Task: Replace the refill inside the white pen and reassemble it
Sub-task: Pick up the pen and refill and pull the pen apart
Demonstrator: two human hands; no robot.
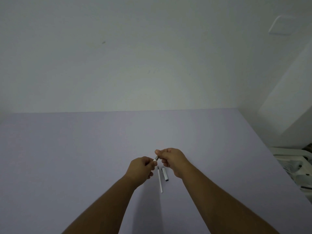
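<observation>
Both hands meet above the lilac table. My left hand is closed around the white pen barrel, of which only the end shows. My right hand pinches the pen's grey metal tip section at that end; whether the two parts are joined or apart is hidden by the fingers. Just below the hands a thin white refill lies on the table, pointing toward me. Beside it on the right lies the white pen cap with a clip and a dark open end.
A pale wall rises behind the table's far edge. The table's right edge runs diagonally toward me; beyond it sits white furniture with dark clutter.
</observation>
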